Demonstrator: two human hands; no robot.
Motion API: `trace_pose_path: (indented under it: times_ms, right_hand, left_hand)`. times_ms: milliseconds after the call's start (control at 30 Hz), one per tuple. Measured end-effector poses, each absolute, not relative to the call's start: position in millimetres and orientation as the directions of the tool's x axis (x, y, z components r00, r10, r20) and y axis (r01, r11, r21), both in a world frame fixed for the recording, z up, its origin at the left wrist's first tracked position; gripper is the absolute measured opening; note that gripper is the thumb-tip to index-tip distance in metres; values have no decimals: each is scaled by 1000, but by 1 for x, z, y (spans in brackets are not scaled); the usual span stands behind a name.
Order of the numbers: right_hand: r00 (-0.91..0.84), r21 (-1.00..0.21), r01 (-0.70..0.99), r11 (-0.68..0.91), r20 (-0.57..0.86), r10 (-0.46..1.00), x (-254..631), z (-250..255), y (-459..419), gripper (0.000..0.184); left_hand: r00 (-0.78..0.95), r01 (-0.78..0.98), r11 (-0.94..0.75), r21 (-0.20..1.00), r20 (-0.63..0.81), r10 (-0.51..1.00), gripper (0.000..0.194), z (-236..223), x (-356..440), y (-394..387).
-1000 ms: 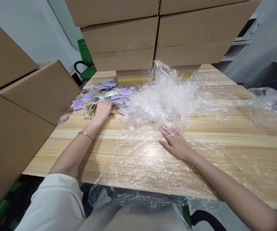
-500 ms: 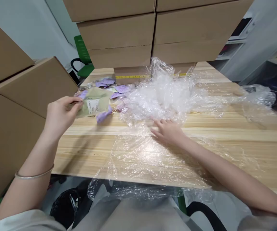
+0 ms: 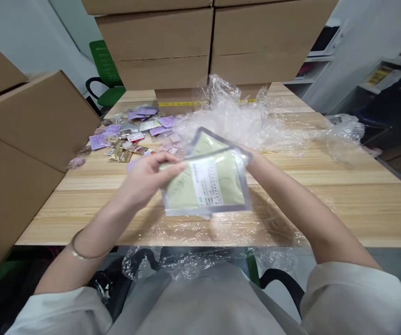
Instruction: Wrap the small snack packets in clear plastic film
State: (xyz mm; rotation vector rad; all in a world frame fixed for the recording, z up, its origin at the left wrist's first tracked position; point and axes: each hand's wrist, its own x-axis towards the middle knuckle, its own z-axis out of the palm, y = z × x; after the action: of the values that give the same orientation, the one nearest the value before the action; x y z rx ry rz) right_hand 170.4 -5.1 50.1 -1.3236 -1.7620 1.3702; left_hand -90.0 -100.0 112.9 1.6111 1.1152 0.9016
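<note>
My left hand (image 3: 148, 177) pinches the left edge of a flat sealed packet (image 3: 230, 179) of pale green contents with a white printed label, held above the table. Behind it a second pale green packet (image 3: 205, 143) sticks up at an angle. My right hand (image 3: 251, 157) is almost wholly behind these packets, so its fingers and any grip are hidden. Clear plastic film (image 3: 183, 230) lies beneath them on the wooden table (image 3: 92, 200) and hangs over the front edge. Beyond my hands sits a crumpled heap of clear film (image 3: 231, 116).
Purple packets (image 3: 97, 141), gold packets (image 3: 118, 152) and a red-and-white packet (image 3: 135, 137) lie at the back left. Large cardboard boxes (image 3: 162, 46) stand across the back, and another box (image 3: 36, 121) flanks the left. A green chair (image 3: 106, 70) is behind.
My left hand went from the packet pile, picked up a pale green packet, and brought it to the middle. My right hand lifted off the film and moved behind the packets. The view shifted slightly.
</note>
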Motion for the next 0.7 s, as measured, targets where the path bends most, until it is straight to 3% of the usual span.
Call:
trace_pose_path:
  times_ms: [100, 167, 233, 333, 467, 567, 700]
  right_hand:
    - [-415, -968, 219, -120, -203, 887, 187, 55, -3, 44]
    - [-432, -964, 169, -205, -259, 864, 199, 57, -7, 47]
    - [-430, -942, 268, -201, -304, 850, 210, 57, -19, 44]
    - [-468, -839, 544, 2, -301, 831, 222, 51, -44, 37]
    - [-573, -713, 647, 269, -223, 789, 225, 36, -75, 56]
    - [-577, -701, 659, 273, -238, 781, 224, 23, -83, 69]
    - [-504, -728, 661, 182, -250, 827, 224, 9, -79, 55]
  left_hand:
    - [498, 246, 103, 964, -217, 839, 21, 65, -57, -89]
    - [517, 316, 148, 937, -300, 802, 18, 32, -44, -80]
    - [473, 384, 96, 918, -285, 834, 16, 7, -40, -72]
    - [437, 428, 1, 904, -207, 875, 13, -9, -42, -65]
    - [444, 465, -156, 871, -77, 893, 12, -5, -47, -61]
    - [540, 464, -294, 836, -4, 842, 15, -2, -46, -58]
    - [583, 593, -414, 690, -14, 812, 24, -3, -40, -55]
